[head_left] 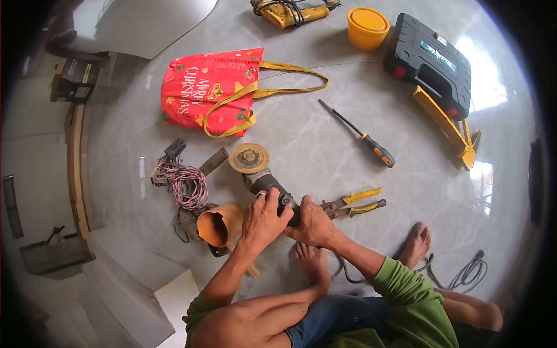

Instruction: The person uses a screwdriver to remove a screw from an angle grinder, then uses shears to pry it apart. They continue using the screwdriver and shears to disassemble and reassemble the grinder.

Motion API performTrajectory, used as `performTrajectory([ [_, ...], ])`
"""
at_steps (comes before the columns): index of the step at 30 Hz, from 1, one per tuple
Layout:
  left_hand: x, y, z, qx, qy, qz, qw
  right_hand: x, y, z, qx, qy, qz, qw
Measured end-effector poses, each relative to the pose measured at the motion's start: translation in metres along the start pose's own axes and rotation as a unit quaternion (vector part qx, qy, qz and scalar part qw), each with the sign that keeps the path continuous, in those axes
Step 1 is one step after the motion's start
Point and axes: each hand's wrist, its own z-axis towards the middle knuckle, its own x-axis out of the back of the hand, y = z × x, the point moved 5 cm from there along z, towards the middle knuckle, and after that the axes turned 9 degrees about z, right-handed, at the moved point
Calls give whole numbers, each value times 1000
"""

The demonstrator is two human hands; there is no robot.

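An angle grinder (271, 187) with a worn, dusty disc (249, 158) lies between my hands, its disc end pointing away from me. My left hand (264, 220) is wrapped over the grinder's body from the left, a ring on one finger. From the right, my right hand (313, 223) grips the rear of the body, its palm side hidden. Just beyond that hand are yellow-handled tin snips (354, 204) on the floor. Left of my left hand sits an orange plastic container (216, 226) on its side, beside a bundle of pink and black wire (184, 182).
A red Christmas bag (212, 93) lies ahead. To the right are a file with a dark handle (377, 151), a black tool case (429, 64), a yellow metal tool (444, 124) and an orange lidded tub (368, 29). A yellow power tool (296, 14) is at the top; a dark cable (470, 272) trails lower right.
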Motion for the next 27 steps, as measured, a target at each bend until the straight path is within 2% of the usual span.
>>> performTrajectory([
  [2, 3, -15, -6, -21, -6, 0, 1000, 2, -8, 0, -14, -28, 36, 999],
  [4, -3, -27, -14, -1, -56, -124, 991, -5, -2, -1, -7, -27, 31, 999],
  [5, -7, -29, -18, 0, -57, -124, 991, -7, 1, -2, -5, -24, 24, 999],
  [8, -12, -28, -31, 29, -50, -71, 996, -10, -5, -9, 6, 14, -35, 999],
  [10, -18, -26, -33, 101, -45, -9, 994, -18, -7, -10, -4, 17, -49, 999],
  [11, -23, -17, -36, 103, -43, -11, 994, -21, -6, -11, -16, 24, -60, 998],
  [13, -16, 4, -39, 171, -64, 153, 971, -30, 0, -10, -8, 46, -75, 996],
  [16, -27, 0, -42, 184, -99, 144, 967, -30, 3, -11, -3, 62, -98, 993],
  [19, -30, -6, -42, 192, -86, 113, 971, -26, -5, -13, -7, 49, -92, 995],
  [21, -30, -16, -43, 171, -87, 67, 979, -24, -8, -14, -10, 44, -79, 996],
  [23, -34, -27, -43, 147, -88, 19, 985, -19, -10, -14, 19, 81, -18, 996],
  [25, -29, -26, -42, 52, -13, -25, 998, -20, -10, -14, 3, 76, -16, 997],
  [27, -29, -32, -40, 36, -20, -63, 997, -23, -7, -11, -12, 72, -14, 997],
])
